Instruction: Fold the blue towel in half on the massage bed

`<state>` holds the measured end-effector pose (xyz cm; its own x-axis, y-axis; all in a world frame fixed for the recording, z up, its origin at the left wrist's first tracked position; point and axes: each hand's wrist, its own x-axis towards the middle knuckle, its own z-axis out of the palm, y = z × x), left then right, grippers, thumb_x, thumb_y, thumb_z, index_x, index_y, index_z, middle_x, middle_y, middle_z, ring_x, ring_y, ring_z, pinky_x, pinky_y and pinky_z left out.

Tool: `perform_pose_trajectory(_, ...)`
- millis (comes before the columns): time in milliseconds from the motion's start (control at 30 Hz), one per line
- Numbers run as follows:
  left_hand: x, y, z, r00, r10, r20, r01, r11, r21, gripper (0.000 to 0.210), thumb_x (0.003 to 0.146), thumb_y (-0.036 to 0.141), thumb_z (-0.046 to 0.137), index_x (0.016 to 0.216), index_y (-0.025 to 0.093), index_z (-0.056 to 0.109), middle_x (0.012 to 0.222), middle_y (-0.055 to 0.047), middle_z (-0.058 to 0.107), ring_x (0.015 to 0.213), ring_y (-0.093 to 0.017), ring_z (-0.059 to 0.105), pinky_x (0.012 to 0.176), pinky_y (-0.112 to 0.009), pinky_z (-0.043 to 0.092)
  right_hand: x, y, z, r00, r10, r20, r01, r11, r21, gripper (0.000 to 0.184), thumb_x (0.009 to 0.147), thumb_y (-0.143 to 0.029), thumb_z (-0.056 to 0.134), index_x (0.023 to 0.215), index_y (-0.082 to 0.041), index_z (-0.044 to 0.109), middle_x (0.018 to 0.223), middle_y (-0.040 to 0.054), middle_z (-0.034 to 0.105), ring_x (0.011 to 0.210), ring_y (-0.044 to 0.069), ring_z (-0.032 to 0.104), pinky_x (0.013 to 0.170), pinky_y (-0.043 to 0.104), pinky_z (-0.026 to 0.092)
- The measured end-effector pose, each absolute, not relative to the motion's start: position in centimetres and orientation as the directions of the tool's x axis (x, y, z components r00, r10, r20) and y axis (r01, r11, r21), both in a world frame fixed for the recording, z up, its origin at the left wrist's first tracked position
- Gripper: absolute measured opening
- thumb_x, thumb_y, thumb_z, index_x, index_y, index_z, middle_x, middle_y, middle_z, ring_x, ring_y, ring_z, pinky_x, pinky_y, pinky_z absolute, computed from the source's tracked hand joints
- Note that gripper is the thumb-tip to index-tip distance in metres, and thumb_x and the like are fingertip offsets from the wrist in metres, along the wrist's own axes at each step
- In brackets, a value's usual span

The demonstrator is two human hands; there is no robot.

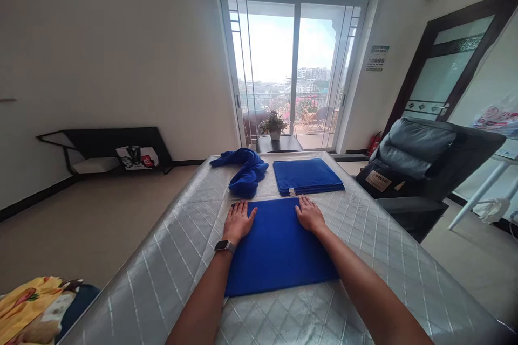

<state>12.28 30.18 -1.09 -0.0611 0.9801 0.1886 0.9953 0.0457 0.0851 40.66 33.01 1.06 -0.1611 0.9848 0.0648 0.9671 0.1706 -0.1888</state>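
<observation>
A blue cloth [279, 250], like a towel, lies spread flat in a near-rectangle on the silver quilted table cover [178, 259]. My left hand [239, 222] rests flat on its far left corner, fingers stretched out and thumb apart. On the far right corner lies my right hand [311, 214], also flat with its thumb apart. Just beyond the right hand sits a neat stack of folded blue cloths [305, 173] with a small white tag at its near edge. A crumpled blue cloth [246, 170] lies bunched beyond my left hand.
Past the table's far edge stands a potted plant [275, 125] on a chair [279, 144], before a sliding glass door. A dark recliner [416, 156] is close by on the right. Patterned fabrics [36, 307] lie at lower left. A black folded frame [117, 143] leans against the left wall.
</observation>
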Motion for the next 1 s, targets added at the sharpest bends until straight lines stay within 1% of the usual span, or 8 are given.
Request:
perform_pose_trajectory(200, 12.3, 30.2, -1.0, -0.058, 0.98, 0.192, 0.995, 0.042, 0.086, 0.079, 0.1, 0.062, 0.011, 0.153, 0.009, 0.036, 0.16, -0.016, 0.035, 0.15, -0.027, 0.028, 0.123, -0.045, 0.019, 40.2, 31.4, 2.0, -0.189, 0.962, 0.197, 0.97, 0.214, -0.113, 0.059, 0.1, -0.03, 0.027, 0.153, -0.004, 0.038, 0.161, 0.0132, 0.033, 0.151, 0.022, 0.021, 0.122, 0.038, 0.001)
perform_pose_trajectory(300, 12.3, 30.2, -1.0, -0.055, 0.979, 0.194, 0.995, 0.038, 0.09, 0.079, 0.1, 0.061, 0.013, 0.153, 0.007, 0.035, 0.16, -0.016, 0.035, 0.15, -0.028, 0.029, 0.123, -0.045, 0.018, 40.3, 30.1, 1.8, -0.185, 0.976, 0.117, 0.971, 0.2, -0.134, 0.061, 0.102, -0.036, 0.024, 0.154, -0.005, 0.036, 0.161, 0.0129, 0.031, 0.151, 0.024, 0.02, 0.122, 0.04, 0.007)
perform_pose_trajectory(367, 12.3, 30.2, -1.1, -0.055, 0.979, 0.195, 0.995, 0.037, 0.093, 0.08, 0.1, 0.062, 0.014, 0.153, 0.006, 0.035, 0.161, -0.017, 0.034, 0.15, -0.029, 0.029, 0.123, -0.046, 0.018, 40.4, 29.3, 1.6, -0.176, 0.983, 0.047, 0.97, 0.181, -0.164, 0.065, 0.103, -0.042, 0.022, 0.156, -0.006, 0.03, 0.163, 0.0117, 0.025, 0.152, 0.024, 0.018, 0.122, 0.041, 0.011)
perform_pose_trajectory(433, 12.3, 30.3, -1.2, -0.053, 0.98, 0.194, 0.995, 0.036, 0.092, 0.08, 0.1, 0.062, 0.014, 0.153, 0.006, 0.034, 0.161, -0.017, 0.033, 0.15, -0.029, 0.028, 0.123, -0.046, 0.017, 40.6, 28.7, 1.3, -0.182, 0.983, 0.017, 0.966, 0.182, -0.182, 0.067, 0.103, -0.045, 0.021, 0.158, -0.006, 0.024, 0.165, 0.0103, 0.021, 0.152, 0.023, 0.016, 0.122, 0.04, 0.011)
perform_pose_trajectory(567, 12.0, 30.5, -1.3, -0.038, 0.985, 0.17, 0.996, 0.025, 0.08, 0.077, 0.101, 0.059, 0.015, 0.154, 0.007, 0.034, 0.162, -0.016, 0.032, 0.151, -0.028, 0.026, 0.123, -0.044, 0.016, 40.7, 28.3, 1.2, -0.183, 0.983, 0.019, 0.963, 0.183, -0.199, 0.067, 0.103, -0.045, 0.02, 0.158, -0.006, 0.023, 0.165, 0.0099, 0.02, 0.153, 0.022, 0.014, 0.123, 0.039, 0.008)
perform_pose_trajectory(667, 11.0, 30.7, -1.1, -0.043, 0.988, 0.15, 0.996, 0.031, 0.081, 0.074, 0.101, 0.058, 0.016, 0.154, 0.009, 0.034, 0.162, -0.015, 0.033, 0.151, -0.027, 0.027, 0.122, -0.043, 0.02, 40.8, 28.4, 1.4, -0.19, 0.982, 0.01, 0.96, 0.188, -0.209, 0.067, 0.103, -0.044, 0.02, 0.158, -0.006, 0.023, 0.165, 0.0096, 0.019, 0.153, 0.022, 0.013, 0.123, 0.039, 0.007)
perform_pose_trajectory(867, 9.0, 30.8, -1.0, -0.079, 0.986, 0.148, 0.995, 0.069, 0.077, 0.073, 0.102, 0.054, 0.014, 0.154, 0.006, 0.032, 0.161, -0.018, 0.033, 0.149, -0.027, 0.031, 0.121, -0.045, 0.025, 41.4, 28.5, 1.6, -0.227, 0.973, -0.03, 0.945, 0.212, -0.25, 0.067, 0.103, -0.046, 0.019, 0.159, -0.008, 0.021, 0.166, 0.0071, 0.016, 0.153, 0.02, 0.01, 0.123, 0.038, 0.007)
perform_pose_trajectory(1000, 8.5, 30.8, -0.9, -0.057, 0.983, 0.173, 0.998, 0.049, 0.051, 0.075, 0.102, 0.055, 0.015, 0.153, 0.003, 0.033, 0.159, -0.021, 0.036, 0.148, -0.03, 0.032, 0.12, -0.049, 0.027, 41.5, 28.5, 1.6, -0.221, 0.975, -0.012, 0.937, 0.209, -0.28, 0.067, 0.103, -0.046, 0.02, 0.159, -0.009, 0.021, 0.166, 0.0066, 0.017, 0.153, 0.02, 0.012, 0.123, 0.039, 0.007)
